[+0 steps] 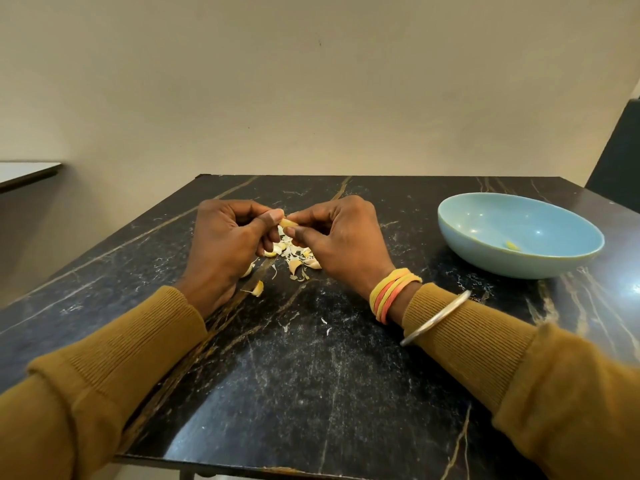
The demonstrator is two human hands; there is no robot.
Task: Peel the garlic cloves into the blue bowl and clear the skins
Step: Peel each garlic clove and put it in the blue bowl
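Head camera, looking down at a dark marble-patterned table (311, 393). At the centre of the frame, two hands meet above the tabletop. The left hand (228, 244) and the right hand (341, 240) both pinch one garlic clove (288, 223) between thumb and fingertips, each set of fingers curled tightly around it.

To peel it well, one hand should likely hold the clove steady while the other thumbnail lifts the papery edge and pulls it away in strips, working over the heap so the scraps fall together.

The clove is small, pale yellow and slightly curved; only its middle shows between the fingers, so how much skin remains is unclear. Just below the hands lies a loose pile of cloves and skins (294, 256), cream and white. At the right of the frame sits the blue bowl (485, 261), shallow and glossy, with one yellowish piece (512, 245) inside, probably a peeled clove.
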